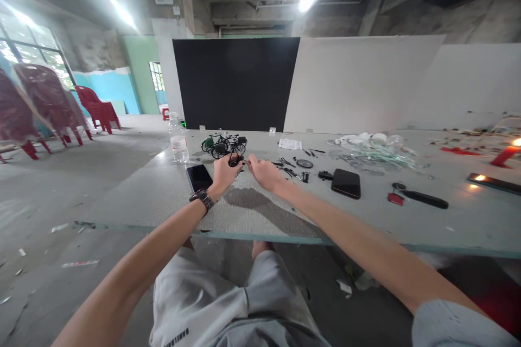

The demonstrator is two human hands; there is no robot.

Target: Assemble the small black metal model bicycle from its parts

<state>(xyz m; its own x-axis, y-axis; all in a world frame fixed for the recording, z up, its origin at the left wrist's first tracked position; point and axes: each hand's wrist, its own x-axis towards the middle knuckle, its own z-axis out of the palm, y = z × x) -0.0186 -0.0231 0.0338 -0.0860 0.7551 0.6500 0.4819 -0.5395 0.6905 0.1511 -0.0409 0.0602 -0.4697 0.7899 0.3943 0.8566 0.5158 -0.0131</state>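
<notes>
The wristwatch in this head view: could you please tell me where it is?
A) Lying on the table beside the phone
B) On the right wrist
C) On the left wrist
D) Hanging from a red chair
C. The wristwatch is strapped around the left wrist, just behind the left hand.

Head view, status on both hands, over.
Left hand holding small black model part; right hand close beside it. Miniature bicycles just behind; black phone by left hand.
</notes>
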